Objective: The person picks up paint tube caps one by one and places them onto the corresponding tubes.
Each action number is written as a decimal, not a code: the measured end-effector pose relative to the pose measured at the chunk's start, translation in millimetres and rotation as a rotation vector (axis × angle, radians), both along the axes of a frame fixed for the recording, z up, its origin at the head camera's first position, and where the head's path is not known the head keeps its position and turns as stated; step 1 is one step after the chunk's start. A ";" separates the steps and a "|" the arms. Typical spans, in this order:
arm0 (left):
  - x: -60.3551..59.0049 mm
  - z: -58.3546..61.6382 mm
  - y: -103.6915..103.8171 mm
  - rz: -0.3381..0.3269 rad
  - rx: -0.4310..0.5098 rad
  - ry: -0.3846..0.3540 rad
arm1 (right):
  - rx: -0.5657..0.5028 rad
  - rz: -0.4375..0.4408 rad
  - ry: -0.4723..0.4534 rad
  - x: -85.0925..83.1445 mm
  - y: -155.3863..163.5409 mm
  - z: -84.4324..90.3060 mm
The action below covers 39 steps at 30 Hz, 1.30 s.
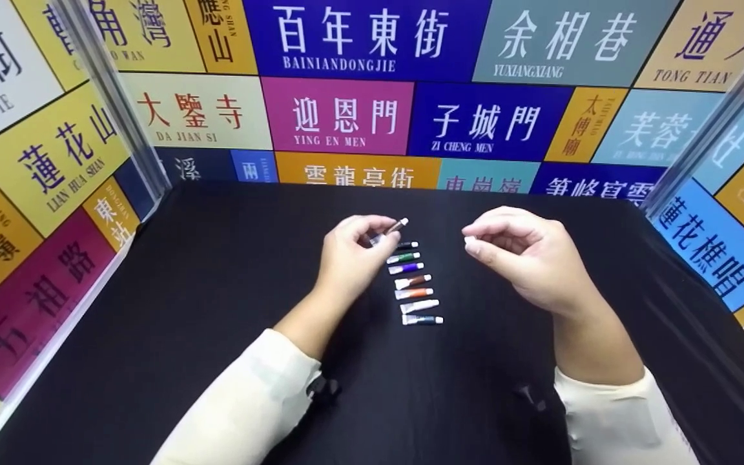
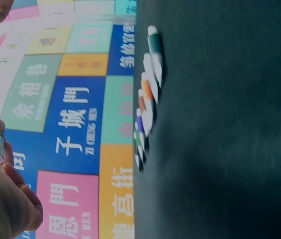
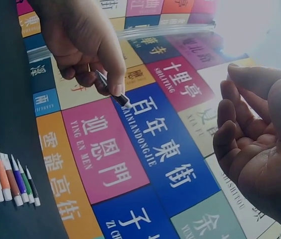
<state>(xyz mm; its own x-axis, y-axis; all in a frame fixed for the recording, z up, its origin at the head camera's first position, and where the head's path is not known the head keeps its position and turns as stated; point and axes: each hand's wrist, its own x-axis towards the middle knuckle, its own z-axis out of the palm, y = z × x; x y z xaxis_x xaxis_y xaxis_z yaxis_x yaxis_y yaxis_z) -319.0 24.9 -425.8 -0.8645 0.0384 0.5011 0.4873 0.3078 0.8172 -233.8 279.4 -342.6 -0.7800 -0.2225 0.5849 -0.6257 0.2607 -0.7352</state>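
Observation:
My left hand pinches a small paint tube with a dark brown band, its white tip pointing up and to the right. The same tube shows in the right wrist view, between thumb and fingers. Off to the right, my right hand is raised apart from it, thumb and fingertips pinching a small white cap. In the right wrist view that cap cannot be made out. Below and between the hands, several paint tubes lie in a row, from a black tube to a dark blue-green tube.
A black cloth covers the table. Within the row lie a green tube, a purple tube, an orange tube and a white tube. Panels with coloured street signs stand behind and at both sides.

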 end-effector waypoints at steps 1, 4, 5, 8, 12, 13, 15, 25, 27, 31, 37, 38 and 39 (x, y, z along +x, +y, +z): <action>2.7 0.8 1.5 -0.007 0.003 0.004 | 0.008 0.007 0.012 1.5 -0.1 0.7; 10.7 3.5 5.2 -0.027 0.014 0.020 | 0.013 0.057 0.054 5.9 -0.4 2.9; 13.1 4.4 6.1 -0.033 0.018 0.025 | 0.011 0.078 0.069 7.3 -0.9 3.9; 21.1 8.0 8.9 -0.051 0.041 0.039 | -0.004 0.134 0.111 11.4 -2.5 6.5; 32.8 12.9 13.4 -0.084 0.071 0.050 | -0.022 0.166 0.145 16.0 -4.6 9.6; 35.6 14.0 14.4 -0.090 0.075 0.053 | -0.025 0.169 0.148 16.7 -4.9 10.1; 40.0 15.6 16.0 -0.103 0.079 0.063 | -0.022 0.170 0.151 18.2 -5.4 11.2; 57.9 24.9 17.7 -0.140 0.102 0.129 | -0.011 0.174 0.189 28.4 -9.0 17.7; 62.4 27.8 17.6 -0.152 0.103 0.143 | -0.012 0.176 0.204 31.3 -9.9 19.3; 71.5 34.5 17.0 -0.177 0.104 0.173 | -0.019 0.180 0.236 37.0 -11.9 21.5; 82.5 42.0 14.7 -0.214 0.118 0.202 | -0.050 0.192 0.277 44.3 -15.0 22.6; 84.0 42.5 14.3 -0.223 0.121 0.207 | -0.057 0.196 0.285 45.4 -15.5 22.8; 85.3 43.0 13.6 -0.230 0.122 0.212 | -0.065 0.201 0.293 46.5 -16.0 23.1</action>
